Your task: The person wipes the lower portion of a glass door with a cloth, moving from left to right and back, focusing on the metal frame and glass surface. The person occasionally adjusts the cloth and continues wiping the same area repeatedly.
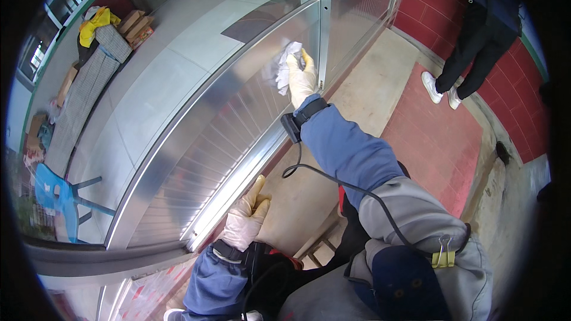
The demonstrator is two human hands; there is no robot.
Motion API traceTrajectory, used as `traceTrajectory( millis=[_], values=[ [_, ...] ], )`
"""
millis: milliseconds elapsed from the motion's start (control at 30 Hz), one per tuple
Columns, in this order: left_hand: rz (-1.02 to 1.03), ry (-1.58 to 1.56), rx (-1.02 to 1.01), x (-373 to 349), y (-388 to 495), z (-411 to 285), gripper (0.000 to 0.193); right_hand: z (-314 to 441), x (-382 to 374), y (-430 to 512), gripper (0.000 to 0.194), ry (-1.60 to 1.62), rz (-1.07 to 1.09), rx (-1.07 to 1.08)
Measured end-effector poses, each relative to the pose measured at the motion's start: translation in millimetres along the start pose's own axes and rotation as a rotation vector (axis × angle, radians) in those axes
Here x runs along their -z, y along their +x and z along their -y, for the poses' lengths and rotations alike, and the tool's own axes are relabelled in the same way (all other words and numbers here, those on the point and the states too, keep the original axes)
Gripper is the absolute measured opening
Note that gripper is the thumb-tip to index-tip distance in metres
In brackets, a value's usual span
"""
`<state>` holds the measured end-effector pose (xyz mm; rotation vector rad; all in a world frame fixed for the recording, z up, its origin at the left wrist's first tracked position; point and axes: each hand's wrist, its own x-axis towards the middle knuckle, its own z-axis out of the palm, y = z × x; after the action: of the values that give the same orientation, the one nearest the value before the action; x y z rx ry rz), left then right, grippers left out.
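My right hand [301, 73], in a pale latex-like glove, grips a crumpled white cloth [285, 66]. The cloth touches the upper part of a ribbed, shiny metal door panel [214, 138], close to the upright metal frame [327, 22]. Lower down, my left hand [244, 218], gloved the same way, is beside the bright bottom rail [232, 183]. It holds nothing; one finger points out and the others are partly bent. Both wrists wear black straps, and a cable runs from the device [291, 128] on my right wrist up my sleeve.
A person [479, 31] in dark clothes and white shoes stands at the right by a red tiled wall [428, 6]. Behind the glass are a blue chair [58, 196], a grey bench [84, 102] and cardboard boxes [135, 26]. A red mat [432, 138] covers part of the floor.
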<state>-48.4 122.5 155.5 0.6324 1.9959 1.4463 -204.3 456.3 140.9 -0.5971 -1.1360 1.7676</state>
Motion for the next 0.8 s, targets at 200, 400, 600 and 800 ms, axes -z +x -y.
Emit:
traceTrajectory(
  millis=[200, 400, 600, 800],
  values=[
    [0.016, -0.015, -0.024, 0, 1, 6, 0.060, 49, -13, -1, 0.050, 0.314, 0.103, 0.041],
    [-0.009, 0.018, -0.040, 1, -2, 4, 0.060, 40, -8, 23, 0.048, 0.119, -0.003, 0.128],
    [-0.013, 0.129, -0.077, 0, 1, 2, 0.061, 7, -17, -37, 0.047, -0.196, -0.030, 0.376],
    [-0.020, 0.117, -0.064, -3, 3, -3, 0.060, -7, -1, -50, 0.047, -0.113, 0.107, 0.262]
  ],
)
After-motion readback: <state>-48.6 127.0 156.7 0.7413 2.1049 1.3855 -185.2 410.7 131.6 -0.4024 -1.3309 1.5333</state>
